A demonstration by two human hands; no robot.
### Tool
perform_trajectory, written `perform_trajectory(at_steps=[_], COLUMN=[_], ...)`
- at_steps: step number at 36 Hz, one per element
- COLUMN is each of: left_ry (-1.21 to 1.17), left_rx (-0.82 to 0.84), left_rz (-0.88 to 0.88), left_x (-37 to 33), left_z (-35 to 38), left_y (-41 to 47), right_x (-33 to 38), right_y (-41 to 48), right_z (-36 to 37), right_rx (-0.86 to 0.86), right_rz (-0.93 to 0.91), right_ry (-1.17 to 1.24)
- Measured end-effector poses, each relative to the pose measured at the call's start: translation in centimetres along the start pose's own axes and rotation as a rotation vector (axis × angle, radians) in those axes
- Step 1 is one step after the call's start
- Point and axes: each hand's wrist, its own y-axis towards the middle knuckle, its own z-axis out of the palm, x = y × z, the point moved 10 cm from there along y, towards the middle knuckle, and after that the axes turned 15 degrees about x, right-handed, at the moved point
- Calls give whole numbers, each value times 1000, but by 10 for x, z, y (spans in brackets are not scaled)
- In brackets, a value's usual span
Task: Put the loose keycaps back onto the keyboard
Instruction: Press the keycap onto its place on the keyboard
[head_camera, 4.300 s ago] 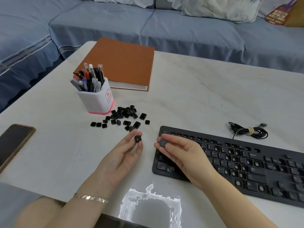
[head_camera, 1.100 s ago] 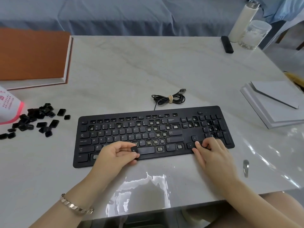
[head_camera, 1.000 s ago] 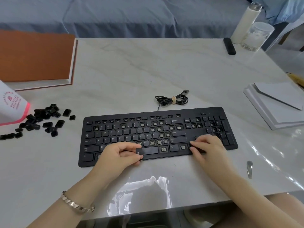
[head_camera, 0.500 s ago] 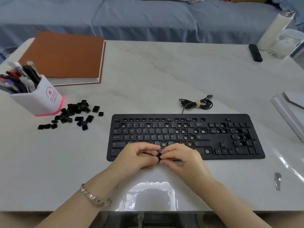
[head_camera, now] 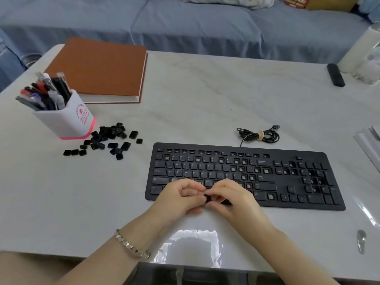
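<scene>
Over front edge of black keyboard (head_camera: 246, 173), near its bottom row, pinching one small black keycap (head_camera: 208, 198) between curled fingertips of left hand (head_camera: 181, 197) and right hand (head_camera: 234, 199) (both meeting on it), with loose keycaps (head_camera: 107, 138) piled well left beside white pen holder (head_camera: 70, 122).

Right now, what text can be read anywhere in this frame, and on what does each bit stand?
"Q W E R T Y": keycaps in the upper letter row of the keyboard.
"A S D F": the letter row below.
"B": the bottom letter row.
Red print on the pen cup: too blurred to read.
Other key legends, and the card on the sofa: too small to read.
</scene>
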Motion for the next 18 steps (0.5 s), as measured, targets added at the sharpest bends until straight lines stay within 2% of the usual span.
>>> perform_trajectory(at_steps=[5,9,11,15,18], left_ry=[17,99,256,812,1054], left_rx=[-17,-165,-271,-437,-457], left_rz=[34,161,261,492,493], left_x=[-3,-17,-28,-54,-51], left_z=[0,-15,-27,-33,-33], left_y=[0,-5,-11,-28,-18], right_x=[-4,-16,-23,-34,-38], right_y=[1,-2,-6,-11,-7], right_z=[-4,-10,-16,-29,-35], right_rx=[14,8,-38,-122,-122], right_rz=[65,174,215,259,280], right_ry=[34,49,62,64,24])
